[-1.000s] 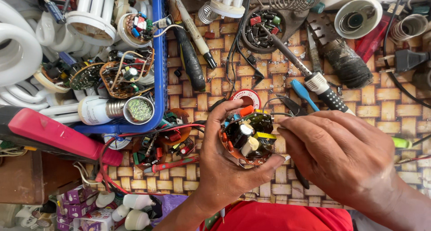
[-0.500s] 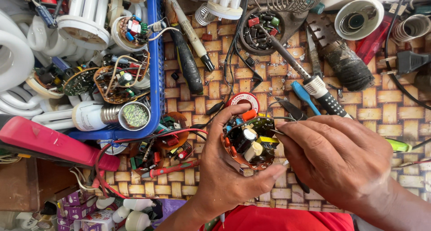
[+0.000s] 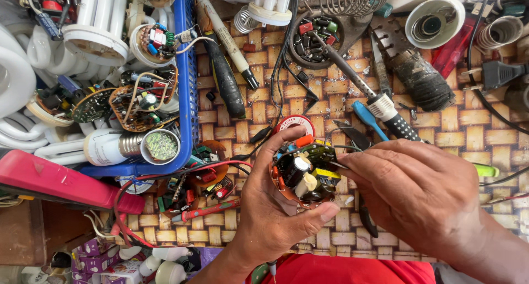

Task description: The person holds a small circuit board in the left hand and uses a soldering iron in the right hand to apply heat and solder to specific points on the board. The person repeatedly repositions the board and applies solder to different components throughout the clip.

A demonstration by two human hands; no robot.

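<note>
My left hand [image 3: 270, 212] cups a small round circuit board [image 3: 303, 171] crowded with parts: a black capacitor, yellow and orange components. Its thumb and fingers wrap the board's rim from below and left. My right hand [image 3: 419, 193] comes in from the right, fingertips pinched at the board's right edge on a thin wire or lead. Both hands hover above a woven mat [image 3: 264, 105]. A red solder reel [image 3: 295, 123] lies just behind the board.
A blue basket [image 3: 190, 85] at left holds lamp tubes, bulb bases and boards. A soldering iron [image 3: 358, 91], black-handled tools [image 3: 226, 80], pliers with blue grips [image 3: 368, 118], a plug [image 3: 498, 73], red probe wires [image 3: 165, 179] and a red case [image 3: 49, 179] lie around.
The view has shifted slightly. My right hand's fingertips have closed in on the board's right edge; my left hand keeps holding the board in nearly the same spot.
</note>
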